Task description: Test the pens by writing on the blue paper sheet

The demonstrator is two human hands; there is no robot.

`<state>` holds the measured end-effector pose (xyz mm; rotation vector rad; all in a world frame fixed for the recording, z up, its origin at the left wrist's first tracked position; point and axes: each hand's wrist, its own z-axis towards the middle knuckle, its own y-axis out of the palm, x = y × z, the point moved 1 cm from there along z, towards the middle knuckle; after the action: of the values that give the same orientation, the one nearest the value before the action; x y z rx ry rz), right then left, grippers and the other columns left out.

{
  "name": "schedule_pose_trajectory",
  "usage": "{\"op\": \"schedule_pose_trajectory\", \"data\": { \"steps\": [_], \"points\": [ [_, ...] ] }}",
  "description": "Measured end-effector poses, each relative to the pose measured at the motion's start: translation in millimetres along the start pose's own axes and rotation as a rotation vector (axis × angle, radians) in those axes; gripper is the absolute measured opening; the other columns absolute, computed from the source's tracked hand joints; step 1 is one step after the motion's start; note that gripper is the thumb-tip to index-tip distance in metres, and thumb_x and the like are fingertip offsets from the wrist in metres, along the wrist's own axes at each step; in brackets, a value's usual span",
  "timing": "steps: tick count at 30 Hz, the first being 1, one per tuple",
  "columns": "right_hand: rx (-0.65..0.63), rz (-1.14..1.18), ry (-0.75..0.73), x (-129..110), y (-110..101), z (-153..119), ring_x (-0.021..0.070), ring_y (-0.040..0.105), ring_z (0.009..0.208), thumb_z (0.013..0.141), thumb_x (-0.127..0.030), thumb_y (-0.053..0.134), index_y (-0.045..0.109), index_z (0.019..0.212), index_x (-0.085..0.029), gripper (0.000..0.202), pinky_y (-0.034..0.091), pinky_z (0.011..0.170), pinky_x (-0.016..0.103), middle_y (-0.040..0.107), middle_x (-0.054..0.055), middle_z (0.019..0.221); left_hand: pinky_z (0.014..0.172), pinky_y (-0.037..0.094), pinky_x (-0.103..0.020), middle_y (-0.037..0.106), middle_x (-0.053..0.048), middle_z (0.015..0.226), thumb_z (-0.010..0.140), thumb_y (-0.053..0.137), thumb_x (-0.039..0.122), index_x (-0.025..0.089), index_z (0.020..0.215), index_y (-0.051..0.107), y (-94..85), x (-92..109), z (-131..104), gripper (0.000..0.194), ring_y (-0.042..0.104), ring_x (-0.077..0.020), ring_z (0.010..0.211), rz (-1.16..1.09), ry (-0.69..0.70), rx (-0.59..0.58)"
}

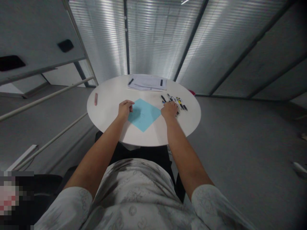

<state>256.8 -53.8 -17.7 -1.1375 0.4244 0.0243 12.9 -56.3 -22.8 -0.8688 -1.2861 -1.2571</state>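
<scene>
Inspecting the round white table point(105, 110): found a blue sheet point(145, 115) lying flat toward the near side, turned corner-on, presumably for easy reach from left and right. Noted the left hand point(125, 108) at the left corner, with fingers loosely curled and nothing visible within; unable to establish whether pinching or merely resting. Noted the right hand point(169, 109) at the right corner, partly covering the pens point(179, 103), with fingertips concealed; unable to determine narrow or wide, or any content. Judged such placement consistent with steadying. Recorded also a stack of papers point(146, 83) at the far edge, likely for working room, and a pinkish object point(96, 99) at far left, unidentifiable.
</scene>
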Motion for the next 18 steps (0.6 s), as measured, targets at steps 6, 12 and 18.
{"op": "schedule_pose_trajectory", "data": {
  "steps": [6,12,18],
  "points": [
    [-0.017,0.116,-0.294,-18.6,0.9,-8.1,0.0296,0.050,0.115,0.084,-0.013,0.050,0.069,0.110,-0.020,0.033,0.038,0.096,0.044,0.059,0.014,0.120,0.060,0.041,-0.028,0.058,-0.003,0.063,0.073,0.051,0.022,0.017,0.073,0.068,0.0,11.0,3.9,0.018,0.052,-0.0150,0.059,0.396,0.169,-0.027],
    [-0.205,0.109,-0.414,-26.9,13.6,-13.9,0.0300,0.050,0.115,0.088,-0.020,0.052,0.070,0.111,-0.026,0.030,0.038,0.097,0.046,0.060,0.010,0.119,0.100,0.038,-0.049,0.063,-0.016,0.116,0.083,0.053,0.029,0.018,0.111,0.072,-22.7,28.8,8.4,0.036,0.052,-0.0328,0.114,1.143,0.451,-0.076],
    [-0.217,0.105,-0.388,-25.0,16.4,-12.5,0.0298,0.051,0.114,0.089,-0.021,0.052,0.070,0.113,-0.027,0.030,0.038,0.098,0.046,0.061,0.010,0.120,0.107,0.028,-0.056,0.051,-0.019,0.139,0.089,0.048,0.037,0.018,0.131,0.063,-52.7,28.8,3.2,0.048,0.040,-0.0384,0.130,1.373,0.390,-0.053]
  ]
}}
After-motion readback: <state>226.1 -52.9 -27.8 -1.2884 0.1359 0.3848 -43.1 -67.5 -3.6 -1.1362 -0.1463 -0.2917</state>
